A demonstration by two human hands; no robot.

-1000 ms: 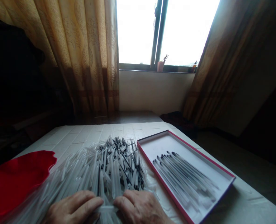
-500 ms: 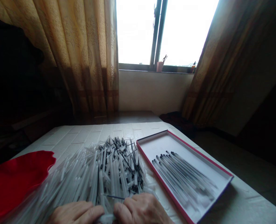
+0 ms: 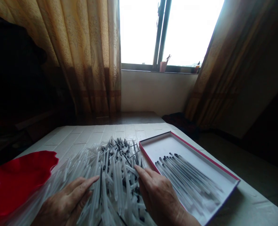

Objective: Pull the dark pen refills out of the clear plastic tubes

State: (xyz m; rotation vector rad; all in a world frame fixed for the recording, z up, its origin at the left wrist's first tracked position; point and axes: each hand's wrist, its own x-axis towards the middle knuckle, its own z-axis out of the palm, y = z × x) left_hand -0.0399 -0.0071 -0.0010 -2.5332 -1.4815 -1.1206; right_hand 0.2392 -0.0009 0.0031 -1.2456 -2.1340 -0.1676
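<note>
A large heap of clear plastic pen barrels (image 3: 120, 188) and thin dark refills (image 3: 122, 145) covers the middle of the table. My left hand (image 3: 66, 201) is over the heap's left part, fingers stretched forward and nothing seen in them. At the heap's right side, my right hand (image 3: 160, 194) reaches in with fingers extended, its fingertips against a small whitish plastic piece (image 3: 130, 169). Its thumb is mostly hidden. To the right, a shallow white box (image 3: 193, 150) with a red rim holds a row of pens with dark ends (image 3: 186, 175), side by side.
A red wavy-edged dish (image 3: 18, 182) lies at the left, beside the clear plastic under the heap. The white brick-patterned tablecloth (image 3: 82, 133) covers the table. Beyond are patterned curtains (image 3: 92, 56), a window, and a pink cup (image 3: 163, 66) on the sill.
My hands were close together at the bottom edge, around a whitish plastic piece. They have parted and moved forward over the heap, the right one toward the box.
</note>
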